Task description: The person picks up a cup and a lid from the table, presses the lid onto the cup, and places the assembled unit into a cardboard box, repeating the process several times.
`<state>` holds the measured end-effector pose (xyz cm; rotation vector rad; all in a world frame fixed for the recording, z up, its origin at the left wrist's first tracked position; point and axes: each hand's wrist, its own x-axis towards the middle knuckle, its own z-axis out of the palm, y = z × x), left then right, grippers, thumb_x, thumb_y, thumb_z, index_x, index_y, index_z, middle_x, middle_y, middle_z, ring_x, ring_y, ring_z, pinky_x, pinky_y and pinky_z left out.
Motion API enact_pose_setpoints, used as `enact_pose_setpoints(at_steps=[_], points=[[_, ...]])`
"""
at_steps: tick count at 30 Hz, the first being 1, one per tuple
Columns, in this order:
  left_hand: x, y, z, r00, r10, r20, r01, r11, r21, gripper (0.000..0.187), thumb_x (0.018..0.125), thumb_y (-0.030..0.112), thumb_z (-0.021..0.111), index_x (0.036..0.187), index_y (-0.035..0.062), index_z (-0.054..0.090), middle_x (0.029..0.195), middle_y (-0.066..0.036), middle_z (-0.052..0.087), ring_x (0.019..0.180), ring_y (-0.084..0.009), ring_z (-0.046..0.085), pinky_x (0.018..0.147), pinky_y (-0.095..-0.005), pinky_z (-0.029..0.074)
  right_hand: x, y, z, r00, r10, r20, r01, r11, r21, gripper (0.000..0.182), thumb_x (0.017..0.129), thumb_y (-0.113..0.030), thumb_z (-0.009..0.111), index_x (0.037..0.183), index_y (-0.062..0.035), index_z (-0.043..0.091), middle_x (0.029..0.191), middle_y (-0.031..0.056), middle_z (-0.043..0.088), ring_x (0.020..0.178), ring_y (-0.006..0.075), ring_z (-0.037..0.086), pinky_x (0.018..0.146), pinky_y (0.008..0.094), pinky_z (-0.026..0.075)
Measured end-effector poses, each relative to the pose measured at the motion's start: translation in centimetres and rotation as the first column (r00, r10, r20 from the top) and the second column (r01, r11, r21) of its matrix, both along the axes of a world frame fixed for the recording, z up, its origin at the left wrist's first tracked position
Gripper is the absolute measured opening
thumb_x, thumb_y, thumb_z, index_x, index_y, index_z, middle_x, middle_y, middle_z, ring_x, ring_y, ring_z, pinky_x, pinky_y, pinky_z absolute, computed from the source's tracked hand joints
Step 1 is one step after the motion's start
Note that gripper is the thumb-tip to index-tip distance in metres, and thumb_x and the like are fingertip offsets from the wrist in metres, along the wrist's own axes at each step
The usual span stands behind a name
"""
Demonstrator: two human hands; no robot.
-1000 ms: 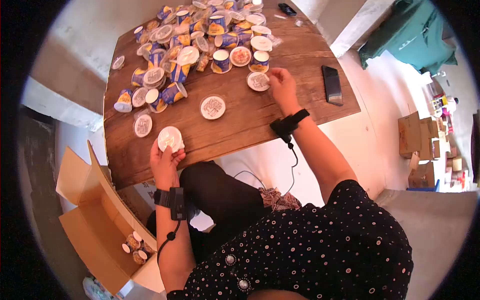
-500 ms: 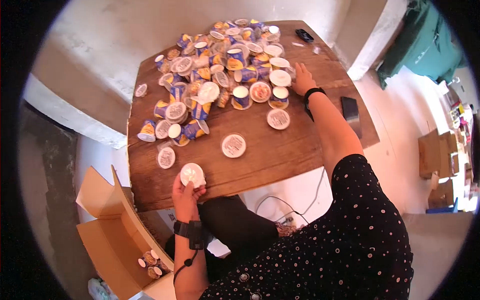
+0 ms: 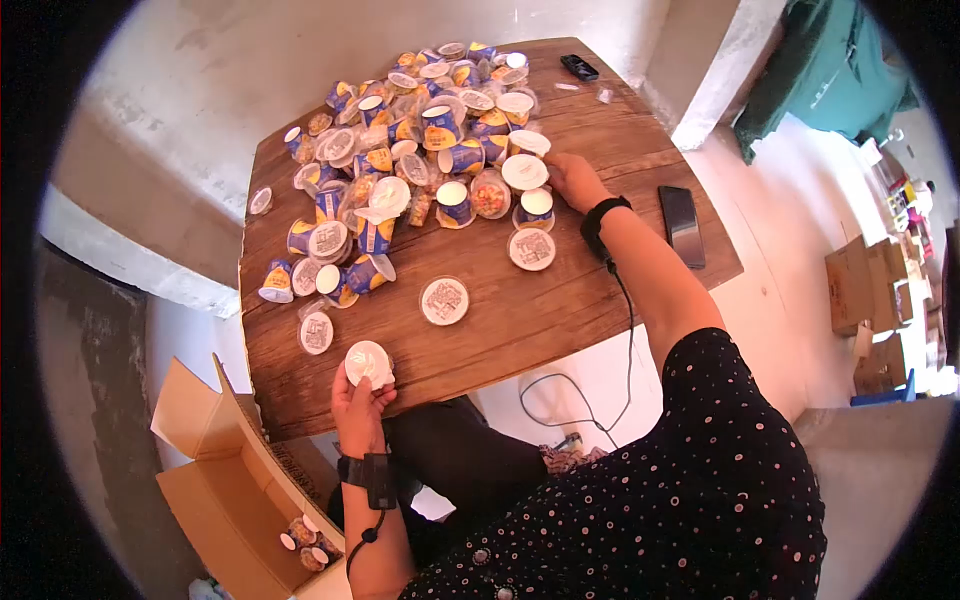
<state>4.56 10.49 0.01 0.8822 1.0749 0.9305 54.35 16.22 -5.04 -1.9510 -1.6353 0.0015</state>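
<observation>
My left hand point(image 3: 360, 408) is closed around a white-lidded cup point(image 3: 368, 364) at the table's near edge, thumb on its lid. At the right side of the pile of small cups point(image 3: 440, 128), my right hand point(image 3: 577, 183) reaches in with its fingertips at a white-lidded cup point(image 3: 526, 172); the fingers are bent and partly hidden, so its grip is unclear. A printed round lid point(image 3: 531, 249) lies just below that hand. Another printed lid point(image 3: 444, 301) lies nearer the middle front, and one more point(image 3: 316, 333) sits to its left.
A phone point(image 3: 682, 227) lies on the right of the wooden table point(image 3: 620, 300). A black object point(image 3: 579, 67) is at the far edge. At lower left stands an open cardboard box point(image 3: 220, 500) with several cups inside. A cable point(image 3: 630, 370) hangs below the front edge.
The view has shifted, moving the table leftward in frame. My right hand's fingers, spread earlier, are now bent against the cups. My left hand still holds its cup.
</observation>
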Motion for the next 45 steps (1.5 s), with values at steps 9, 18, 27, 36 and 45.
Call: enact_pose_setpoints(at_steps=[9, 18, 27, 36, 45], points=[[-0.5, 0.4, -1.0, 0.997, -0.026, 0.074, 0.025, 1.000, 0.017, 0.040, 0.089, 0.003, 0.046, 0.128, 0.0041, 0.041, 0.107, -0.011, 0.060, 0.076, -0.0186, 0.063, 0.061, -0.0275, 0.054, -4.5, -6.4, 1.0, 0.951, -0.168, -0.259, 0.196, 0.977, 0.085, 0.014, 0.081, -0.015, 0.059, 0.082, -0.0013, 0.061, 0.084, 0.0223, 0.061, 0.083, 0.0391, 0.057, 0.073, 0.0426, 0.046], [-0.7, -0.7, -1.2, 0.996, -0.067, 0.057, 0.065, 0.997, 0.028, 0.037, 0.090, 0.004, 0.046, 0.126, 0.0005, 0.043, 0.102, -0.012, 0.061, 0.077, -0.0179, 0.062, 0.064, -0.0283, 0.055, -6.0, -8.7, 2.3, 0.733, -0.020, -0.680, 0.143, 0.982, 0.125, 0.038, 0.093, -0.034, 0.048, 0.107, -0.0011, 0.062, 0.095, 0.0089, 0.065, 0.090, 0.0181, 0.057, 0.082, 0.0326, 0.043], [-1.0, -0.9, -1.9, 0.992, -0.078, 0.099, 0.072, 0.996, 0.061, 0.045, 0.091, 0.006, 0.046, 0.134, 0.0016, 0.035, 0.108, -0.013, 0.059, 0.079, -0.0181, 0.064, 0.065, -0.0262, 0.055, -14.3, -10.2, 10.6, 0.565, 0.109, -0.818, -0.145, 0.989, 0.031, 0.037, 0.096, -0.037, 0.042, 0.090, -0.0054, 0.058, 0.058, 0.0004, 0.049, 0.048, 0.0077, 0.042, 0.044, 0.0198, 0.032], [-1.8, -1.5, -1.1, 0.996, 0.012, 0.088, -0.016, 0.999, 0.047, 0.050, 0.089, 0.001, 0.045, 0.137, -0.0004, 0.029, 0.121, -0.015, 0.052, 0.082, -0.0191, 0.064, 0.068, -0.0268, 0.055, -27.8, -8.8, 8.3, 0.491, 0.208, -0.846, -0.597, 0.788, -0.153, 0.030, 0.096, -0.031, 0.044, 0.105, -0.0029, 0.052, 0.070, 0.0024, 0.055, 0.047, 0.0071, 0.044, 0.041, 0.0209, 0.034], [-1.7, -1.5, -1.1, 0.993, -0.049, 0.109, 0.045, 0.998, 0.044, 0.050, 0.089, 0.000, 0.045, 0.136, -0.0014, 0.030, 0.121, -0.015, 0.052, 0.082, -0.0188, 0.063, 0.068, -0.0263, 0.054, -29.9, -8.3, 7.4, 0.387, 0.208, -0.898, -0.594, 0.802, -0.070, 0.037, 0.093, -0.014, 0.050, 0.126, 0.0003, 0.041, 0.090, 0.0082, 0.062, 0.061, 0.0106, 0.057, 0.056, 0.0231, 0.051]])
